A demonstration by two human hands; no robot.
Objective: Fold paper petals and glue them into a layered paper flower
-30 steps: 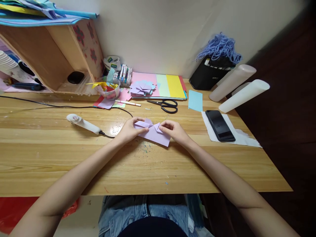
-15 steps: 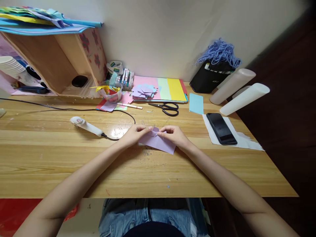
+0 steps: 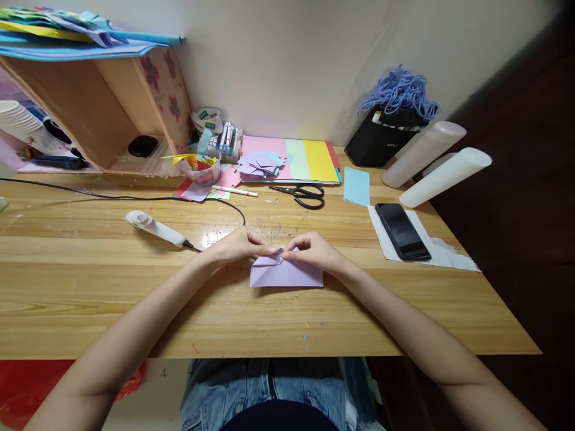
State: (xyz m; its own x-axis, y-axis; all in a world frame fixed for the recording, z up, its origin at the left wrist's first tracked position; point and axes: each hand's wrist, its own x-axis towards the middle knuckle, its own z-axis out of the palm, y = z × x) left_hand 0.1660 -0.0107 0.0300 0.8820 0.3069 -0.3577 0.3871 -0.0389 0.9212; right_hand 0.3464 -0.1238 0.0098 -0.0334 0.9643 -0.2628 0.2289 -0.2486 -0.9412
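Note:
A sheet of purple paper (image 3: 287, 275), partly folded along its far side, is between my hands at the middle of the wooden table. My left hand (image 3: 247, 245) pinches its far edge, thumb and fingers closed near a folded flap. On the other side of that flap, my right hand (image 3: 312, 250) grips the paper between thumb and fingertips. The fingertips nearly meet at the flap and cover part of the fold. Beyond the hands lies a pair of black scissors (image 3: 309, 196).
A white hot-glue gun (image 3: 155, 228) with a black cord lies left. To the right, a black phone (image 3: 403, 232) rests on white tissue. Coloured paper sheets (image 3: 321, 161), purple paper pieces (image 3: 260, 163), a plastic cup of scraps (image 3: 204, 170) and white bottles (image 3: 444, 178) stand farther back.
The purple paper has come slightly nearer to me and turned, so its near edge now runs level. Both hands moved with it, still pinching the far edge.

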